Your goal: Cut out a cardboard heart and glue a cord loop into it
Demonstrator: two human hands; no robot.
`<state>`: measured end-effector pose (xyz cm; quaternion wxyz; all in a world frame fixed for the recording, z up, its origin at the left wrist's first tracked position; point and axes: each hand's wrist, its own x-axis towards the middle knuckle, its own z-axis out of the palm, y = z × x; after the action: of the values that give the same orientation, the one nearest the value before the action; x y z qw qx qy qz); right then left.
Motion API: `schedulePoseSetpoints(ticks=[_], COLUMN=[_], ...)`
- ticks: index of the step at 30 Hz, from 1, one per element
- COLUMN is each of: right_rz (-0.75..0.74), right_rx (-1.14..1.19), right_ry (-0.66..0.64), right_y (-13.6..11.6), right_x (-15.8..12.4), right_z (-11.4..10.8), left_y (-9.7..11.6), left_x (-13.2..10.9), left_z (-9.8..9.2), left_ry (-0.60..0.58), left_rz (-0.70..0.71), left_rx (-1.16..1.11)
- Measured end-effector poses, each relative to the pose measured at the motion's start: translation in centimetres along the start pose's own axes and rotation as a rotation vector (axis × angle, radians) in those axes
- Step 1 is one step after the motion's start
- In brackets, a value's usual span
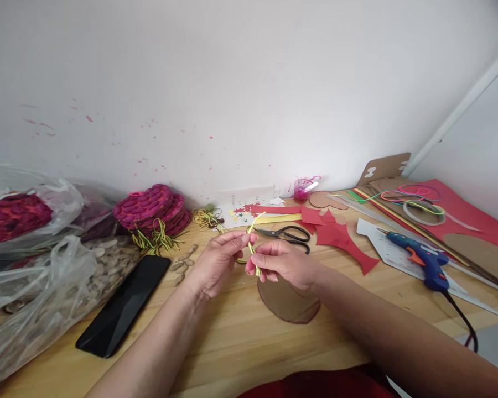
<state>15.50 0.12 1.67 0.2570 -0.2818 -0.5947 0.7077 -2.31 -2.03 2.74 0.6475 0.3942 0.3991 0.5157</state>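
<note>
Yellow-green cord [251, 243] runs between my two hands above the middle of the table. My left hand [222, 257] pinches its upper part between thumb and fingers, with a short end sticking up. Lower down, my right hand [283, 262] grips the same cord, and strands hang below the fingertips. Under my right hand lies a cardboard piece [290, 304] with a rounded, dark-outlined edge, partly hidden by the hand. Just behind my hands rest black-handled scissors [290, 235], their blades pointing left.
Peanuts [183, 263] and a black phone [124, 307] lie left, beside a plastic bag [62, 282] of shells. Purple shell-covered pieces [149, 207] stand behind. Red paper scraps [342, 243], a blue glue gun [427, 260] with its cable and a tape roll [423, 213] lie right.
</note>
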Motion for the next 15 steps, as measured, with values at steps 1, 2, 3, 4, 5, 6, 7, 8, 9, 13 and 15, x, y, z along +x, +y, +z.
schedulePoseSetpoints(ticks=[1,2,3,4,5,6,7,8,9,13,15], right_rz=[0.008,0.007,-0.002,-0.02,-0.046,-0.073,-0.096,-0.118,-0.14,-0.198,-0.205], right_rx=[-0.076,-0.162,-0.255,-0.346,-0.424,-0.478,-0.507,-0.505,-0.474,-0.225,-0.095], right_ry=[-0.001,0.003,0.011,0.028,0.054,0.089,0.126,0.165,0.205,0.297,0.301], right_y=[-0.04,-0.03,0.01,0.09,0.19,0.3,0.38,0.43,0.43,-0.06,-0.43], right_x=[-0.08,-0.15,-0.2,-0.24,-0.25,-0.24,-0.22,-0.19,-0.14,0.02,0.05], right_z=[-0.12,-0.25,-0.36,-0.46,-0.53,-0.57,-0.58,-0.55,-0.51,-0.26,-0.16], left_y=[0.11,0.21,0.33,0.46,0.59,0.73,0.86,0.97,1.04,0.99,0.84], left_x=[0.03,0.05,0.05,0.04,0.02,0.0,-0.02,-0.03,-0.04,-0.09,-0.14], left_z=[-0.14,-0.26,-0.34,-0.39,-0.41,-0.4,-0.38,-0.35,-0.33,-0.25,-0.17], left_ry=[0.008,0.006,-0.002,-0.004,-0.001,0.006,0.018,0.029,0.032,-0.027,-0.059], left_rz=[0.007,0.012,0.017,0.026,0.035,0.042,0.048,0.05,0.051,0.038,0.026], left_rx=[-0.004,-0.008,-0.008,-0.004,0.0,0.003,0.01,0.023,0.044,0.176,0.238])
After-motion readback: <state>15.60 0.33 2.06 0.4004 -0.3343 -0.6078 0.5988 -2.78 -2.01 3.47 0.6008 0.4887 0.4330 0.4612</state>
